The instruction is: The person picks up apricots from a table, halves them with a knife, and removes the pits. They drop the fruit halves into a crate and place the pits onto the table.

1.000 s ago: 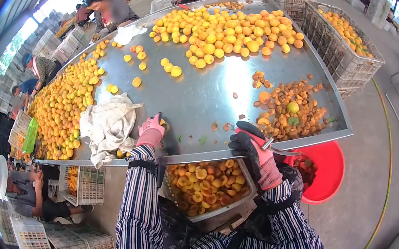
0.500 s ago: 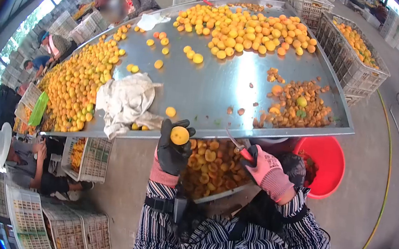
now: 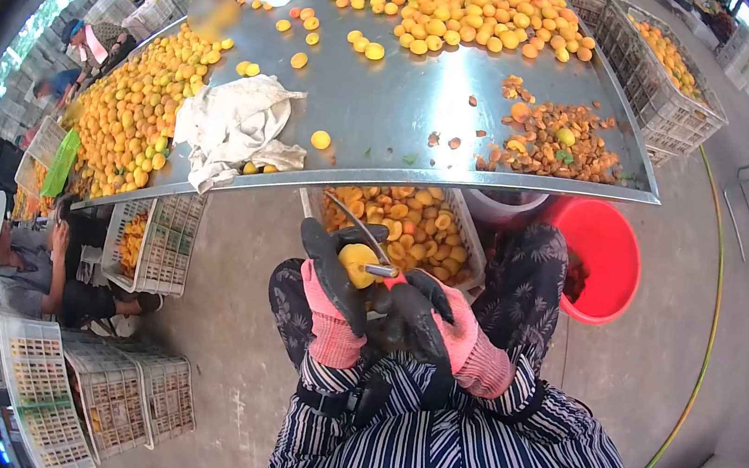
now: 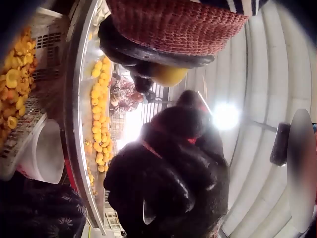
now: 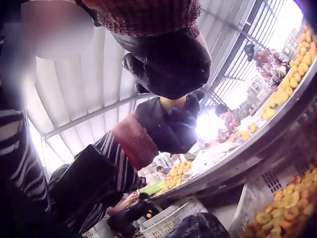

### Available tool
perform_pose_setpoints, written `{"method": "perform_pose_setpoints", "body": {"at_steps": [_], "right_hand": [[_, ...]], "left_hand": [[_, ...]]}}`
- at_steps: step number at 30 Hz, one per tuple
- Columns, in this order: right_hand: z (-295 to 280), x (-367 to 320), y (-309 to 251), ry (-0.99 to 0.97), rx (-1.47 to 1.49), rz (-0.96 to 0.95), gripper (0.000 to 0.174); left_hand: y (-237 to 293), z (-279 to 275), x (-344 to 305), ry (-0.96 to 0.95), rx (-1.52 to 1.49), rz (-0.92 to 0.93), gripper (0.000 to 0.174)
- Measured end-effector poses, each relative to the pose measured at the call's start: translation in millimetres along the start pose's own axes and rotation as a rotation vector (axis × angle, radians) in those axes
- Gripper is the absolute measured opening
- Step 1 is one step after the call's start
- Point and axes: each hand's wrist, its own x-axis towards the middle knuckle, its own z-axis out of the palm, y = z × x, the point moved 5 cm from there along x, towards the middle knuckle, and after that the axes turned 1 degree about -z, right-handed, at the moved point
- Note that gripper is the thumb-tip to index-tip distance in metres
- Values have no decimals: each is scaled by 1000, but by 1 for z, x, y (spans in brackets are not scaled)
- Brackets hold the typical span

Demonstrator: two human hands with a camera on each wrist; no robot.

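Over my lap, in the head view, my left hand [image 3: 331, 285] in a pink and black glove grips a yellow apricot [image 3: 356, 262] between thumb and fingers. My right hand [image 3: 434, 321], gloved alike, holds a red-handled tool with a thin curved metal blade [image 3: 353, 219] and a short metal tube at the handle. The tool's metal overlaps the fruit in this view. From the left wrist, the apricot [image 4: 169, 75] shows under the left fingers, with the dark right glove [image 4: 166, 168] close by. The right wrist view has the apricot [image 5: 172, 102] between both gloves, mostly hidden.
A crate of halved apricots [image 3: 435, 232] stands just past the hands, beneath the metal table's edge [image 3: 381, 177]. On the table lie whole apricots [image 3: 458, 10], a white cloth [image 3: 233, 128] and a pile of pits [image 3: 558, 149]. A red tub [image 3: 609, 263] stands at the right.
My left hand reached onto the table, then came back with an apricot. Both hands have drawn in toward my lap, and the right has brought the tool to the fruit.
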Motion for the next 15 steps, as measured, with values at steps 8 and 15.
{"method": "perform_pose_setpoints", "body": {"at_steps": [8, 15], "right_hand": [[47, -14, -17, -41, -1483, -354, 35], [46, -12, -6, 1, -1630, -309, 34]], "left_hand": [[-7, -16, -3, 111, 56, 117, 72], [-7, -18, -8, 58, -201, 87, 37]]}}
